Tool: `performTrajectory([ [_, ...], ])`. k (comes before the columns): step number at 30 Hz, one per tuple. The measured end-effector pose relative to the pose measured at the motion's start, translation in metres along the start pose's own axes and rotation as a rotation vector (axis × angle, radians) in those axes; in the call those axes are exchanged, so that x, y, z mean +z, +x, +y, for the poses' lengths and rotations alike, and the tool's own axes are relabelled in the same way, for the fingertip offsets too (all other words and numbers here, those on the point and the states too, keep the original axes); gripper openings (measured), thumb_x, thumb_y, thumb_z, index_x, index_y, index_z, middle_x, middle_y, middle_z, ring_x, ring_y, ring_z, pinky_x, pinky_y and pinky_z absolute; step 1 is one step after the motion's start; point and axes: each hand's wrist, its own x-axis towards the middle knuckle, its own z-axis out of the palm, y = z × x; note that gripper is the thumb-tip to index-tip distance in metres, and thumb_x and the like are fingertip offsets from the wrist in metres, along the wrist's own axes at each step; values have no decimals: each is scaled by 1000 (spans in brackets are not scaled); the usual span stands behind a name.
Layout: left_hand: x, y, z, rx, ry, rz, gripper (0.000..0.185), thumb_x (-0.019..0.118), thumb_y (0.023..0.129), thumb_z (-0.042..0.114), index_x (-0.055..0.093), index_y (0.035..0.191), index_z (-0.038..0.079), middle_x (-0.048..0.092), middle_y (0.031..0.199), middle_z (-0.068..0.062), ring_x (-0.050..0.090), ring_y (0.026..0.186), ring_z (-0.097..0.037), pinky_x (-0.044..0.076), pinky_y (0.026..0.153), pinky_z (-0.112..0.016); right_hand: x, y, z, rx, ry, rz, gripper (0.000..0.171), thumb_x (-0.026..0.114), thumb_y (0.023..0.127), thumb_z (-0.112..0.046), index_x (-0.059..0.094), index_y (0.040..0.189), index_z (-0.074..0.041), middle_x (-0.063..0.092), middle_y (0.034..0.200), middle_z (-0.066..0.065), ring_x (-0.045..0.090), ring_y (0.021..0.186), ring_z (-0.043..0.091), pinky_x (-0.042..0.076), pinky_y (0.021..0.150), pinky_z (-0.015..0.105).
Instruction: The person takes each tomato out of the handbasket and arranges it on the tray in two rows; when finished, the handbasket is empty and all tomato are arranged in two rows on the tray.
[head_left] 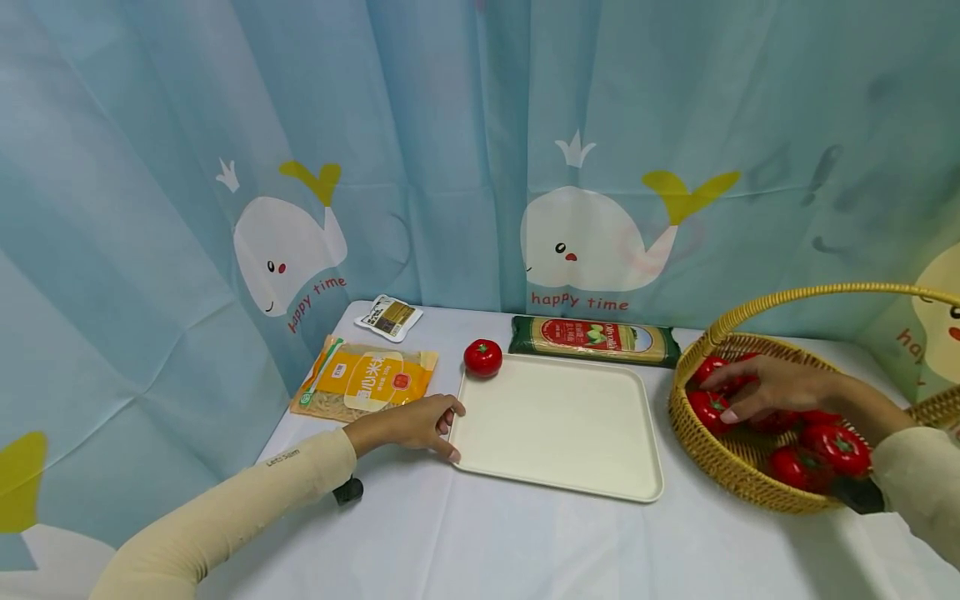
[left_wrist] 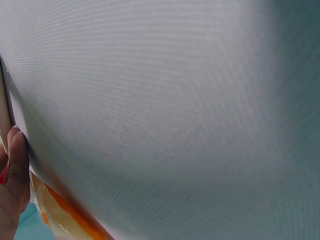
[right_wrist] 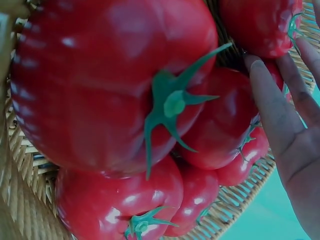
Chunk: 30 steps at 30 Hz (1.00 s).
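Observation:
A cream rectangular tray (head_left: 555, 425) lies on the table. At its left edge, my left hand (head_left: 420, 423) grips the rim with curled fingers and the thumb near the front corner. The left wrist view shows only part of that hand (left_wrist: 15, 175) at the edge. One red tomato (head_left: 483, 358) sits by the tray's back left corner. My right hand (head_left: 780, 390) reaches into a wicker basket (head_left: 712, 458) of several tomatoes. In the right wrist view its fingers (right_wrist: 272, 107) are spread near a tomato (right_wrist: 260, 25) with a green stem, not closed round it.
Behind the tray lies a long pack of pasta (head_left: 596, 340). An orange and clear food bag (head_left: 363, 379) is left of the tray, with a small white pouch (head_left: 389, 318) behind it. The basket's tall handle (head_left: 817, 289) arches over its opening. A blue curtain (head_left: 450, 167) hangs behind the table.

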Motion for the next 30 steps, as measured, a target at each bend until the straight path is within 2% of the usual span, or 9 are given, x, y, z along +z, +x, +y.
performTrajectory([
  [7, 0, 0, 0, -11, 1, 0, 67, 89, 76, 28, 54, 129, 7, 53, 96, -1, 51, 88, -14, 44, 79, -26, -1, 0, -1, -34, 1, -23, 56, 75, 90, -18, 55, 137, 3, 54, 136, 28, 64, 104, 8, 55, 78, 26],
  [17, 0, 0, 1, -7, 7, -2, 67, 89, 76, 27, 54, 129, 7, 53, 95, -1, 51, 87, -13, 44, 78, -25, 2, 3, -5, 24, 105, -100, 56, 77, 87, -16, 54, 133, 8, 60, 124, 20, 64, 99, 12, 57, 77, 29],
  [22, 0, 0, 1, -5, 5, -3, 67, 89, 77, 27, 54, 130, 6, 54, 96, -1, 51, 87, -12, 44, 77, -25, 5, 3, -6, 30, 105, -134, 52, 74, 90, -17, 56, 133, 7, 65, 115, 17, 63, 90, 10, 56, 74, 30],
  [26, 0, 0, 2, -2, -5, -10, 67, 89, 77, 27, 54, 130, 6, 53, 96, -1, 51, 87, -13, 44, 77, -25, 7, 2, -5, 56, 112, -151, 48, 72, 92, -17, 58, 132, 5, 64, 118, 17, 63, 94, 12, 57, 76, 32],
  [30, 0, 0, 1, 3, -6, -11, 67, 89, 77, 27, 54, 130, 5, 54, 96, -1, 51, 87, -13, 44, 77, -25, 7, 1, -5, 56, 120, -171, 51, 72, 91, -16, 56, 135, 6, 62, 124, 19, 62, 100, 15, 57, 79, 31],
])
